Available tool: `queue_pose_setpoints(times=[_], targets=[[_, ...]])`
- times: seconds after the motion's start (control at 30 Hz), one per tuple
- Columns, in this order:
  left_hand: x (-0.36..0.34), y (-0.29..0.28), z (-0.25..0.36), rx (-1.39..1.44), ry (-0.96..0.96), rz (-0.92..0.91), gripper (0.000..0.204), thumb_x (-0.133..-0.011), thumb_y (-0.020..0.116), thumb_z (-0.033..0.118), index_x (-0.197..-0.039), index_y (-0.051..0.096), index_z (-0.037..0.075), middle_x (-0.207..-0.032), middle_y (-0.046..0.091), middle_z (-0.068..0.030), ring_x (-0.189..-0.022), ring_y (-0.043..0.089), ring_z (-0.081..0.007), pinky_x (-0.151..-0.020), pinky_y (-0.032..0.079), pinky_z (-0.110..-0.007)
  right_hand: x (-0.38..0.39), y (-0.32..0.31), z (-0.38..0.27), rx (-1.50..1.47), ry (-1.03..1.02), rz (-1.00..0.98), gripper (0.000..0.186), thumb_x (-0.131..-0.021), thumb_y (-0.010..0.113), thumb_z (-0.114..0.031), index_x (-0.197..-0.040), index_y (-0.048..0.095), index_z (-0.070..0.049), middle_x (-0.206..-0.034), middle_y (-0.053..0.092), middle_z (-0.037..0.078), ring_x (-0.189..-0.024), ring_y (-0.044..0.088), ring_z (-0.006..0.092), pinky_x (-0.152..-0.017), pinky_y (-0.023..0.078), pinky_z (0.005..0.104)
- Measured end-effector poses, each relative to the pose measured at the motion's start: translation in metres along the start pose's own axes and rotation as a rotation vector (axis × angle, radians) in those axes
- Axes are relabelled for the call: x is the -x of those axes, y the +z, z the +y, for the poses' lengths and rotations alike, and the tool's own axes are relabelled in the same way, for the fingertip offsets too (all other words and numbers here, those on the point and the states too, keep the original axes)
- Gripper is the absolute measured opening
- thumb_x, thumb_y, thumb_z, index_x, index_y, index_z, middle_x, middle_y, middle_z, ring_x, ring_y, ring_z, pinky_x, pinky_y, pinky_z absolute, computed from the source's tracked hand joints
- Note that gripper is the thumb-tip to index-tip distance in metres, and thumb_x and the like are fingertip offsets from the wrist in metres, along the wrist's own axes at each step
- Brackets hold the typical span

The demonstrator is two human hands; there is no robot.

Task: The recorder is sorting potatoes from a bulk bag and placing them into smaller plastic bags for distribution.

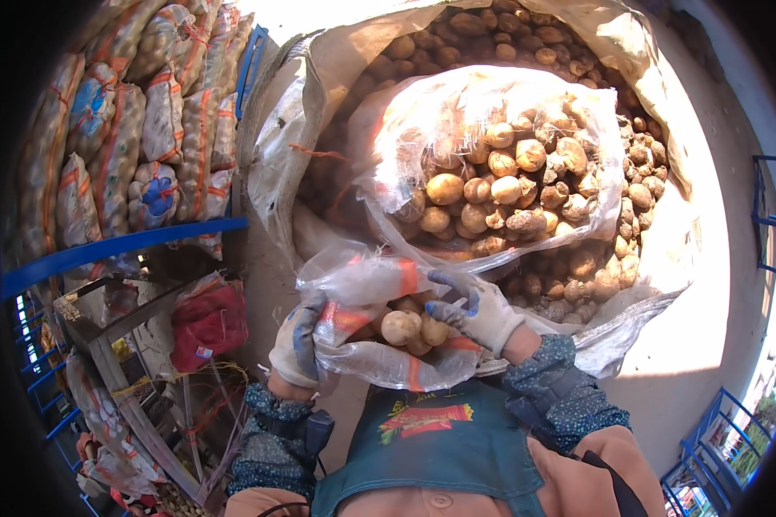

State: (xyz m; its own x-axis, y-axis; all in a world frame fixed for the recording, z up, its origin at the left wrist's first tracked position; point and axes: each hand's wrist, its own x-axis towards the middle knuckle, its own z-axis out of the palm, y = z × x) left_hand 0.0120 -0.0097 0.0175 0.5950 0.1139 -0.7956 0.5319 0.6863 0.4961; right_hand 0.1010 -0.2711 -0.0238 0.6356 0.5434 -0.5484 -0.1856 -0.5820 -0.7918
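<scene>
Closest to the lens is the person's teal apron bib [431,448], and just above it both gloved hands hold a small clear plastic bag [388,332] with orange stripes. Left hand [297,340] has its grip closed around the bag's left edge, fingers curled under the film. Right hand [474,310] is clamped on the right side of the mouth, thumb and fingers pinching the plastic, so the opening is stretched between the two hands and faces up and away from the body. A few pale potatoes [409,327] lie inside, low in the pouch.

Directly beyond the bag, touching or almost touching its far lip, sits a larger clear bag of potatoes [500,172], heaped full, resting on a big open woven sack [655,86] that holds many more loose ones. That heap lies straight ahead of both hands, slightly nearer the right one.

To the left, well apart, stand stacked net sacks of potatoes [138,129] behind a blue rail [121,246], with a red mesh bundle [207,323] below. Open concrete floor [716,302] shows on the right.
</scene>
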Motion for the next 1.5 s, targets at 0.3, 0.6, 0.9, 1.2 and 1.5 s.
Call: queue_pose_setpoints(times=[0.3, 0.6, 0.9, 1.2, 1.5], targets=[[0.004, -0.017, -0.004, -0.047, 0.033, 0.011, 0.031, -0.094, 0.05, 0.022, -0.112, 0.055, -0.002, -0.102, 0.061, -0.0116, -0.089, 0.061, -0.0185, -0.076, 0.051, -0.03, -0.12, 0.025, 0.032, 0.98, -0.114, 0.53, 0.032, -0.072, 0.064, -0.016, -0.104, 0.06, -0.009, -0.103, 0.055, 0.006, -0.1, 0.052, 0.0258, -0.085, 0.042, 0.0401], [-0.001, -0.048, -0.02, -0.522, 0.338, 0.004, 0.028, -0.095, 0.048, 0.02, -0.109, 0.056, -0.003, -0.103, 0.062, -0.0116, -0.092, 0.059, -0.0147, -0.082, 0.048, -0.028, -0.057, -0.009, 0.024, 0.833, 0.096, 0.453, 0.051, -0.067, 0.071, -0.038, -0.108, 0.058, -0.011, -0.112, 0.053, 0.013, -0.108, 0.049, 0.0313, -0.091, 0.041, 0.043], [0.002, -0.033, -0.008, -0.121, 0.123, -0.045, 0.029, -0.095, 0.047, 0.018, -0.113, 0.055, -0.003, -0.109, 0.06, -0.0125, -0.098, 0.058, -0.017, -0.085, 0.048, -0.028, 0.027, -0.032, 0.028, -0.606, 0.305, 0.093, 0.057, -0.075, 0.071, -0.028, -0.12, 0.052, 0.001, -0.108, 0.061, 0.009, -0.097, 0.057, 0.0166, -0.084, 0.046, 0.0286], [0.003, -0.037, -0.011, -1.377, 1.053, -0.073, 0.028, -0.093, 0.052, 0.019, -0.113, 0.056, -0.001, -0.107, 0.06, -0.0123, -0.096, 0.059, -0.0185, -0.084, 0.049, -0.031, -0.014, 0.01, 0.0, 0.071, 0.029, 0.048, 0.054, -0.079, 0.071, -0.025, -0.122, 0.052, 0.0, -0.111, 0.062, 0.011, -0.099, 0.059, 0.0179, -0.085, 0.048, 0.0301], [-0.007, -0.043, -0.024, -0.393, 0.24, 0.062, 0.026, -0.094, 0.05, 0.022, -0.102, 0.06, -0.001, -0.096, 0.062, -0.0087, -0.084, 0.059, -0.0136, -0.074, 0.049, -0.027, -0.168, 0.042, 0.02, -0.028, 0.586, 0.45, 0.085, -0.064, 0.072, -0.055, -0.126, 0.05, -0.001, -0.118, 0.058, 0.019, -0.11, 0.056, 0.0323, -0.091, 0.045, 0.0376]])
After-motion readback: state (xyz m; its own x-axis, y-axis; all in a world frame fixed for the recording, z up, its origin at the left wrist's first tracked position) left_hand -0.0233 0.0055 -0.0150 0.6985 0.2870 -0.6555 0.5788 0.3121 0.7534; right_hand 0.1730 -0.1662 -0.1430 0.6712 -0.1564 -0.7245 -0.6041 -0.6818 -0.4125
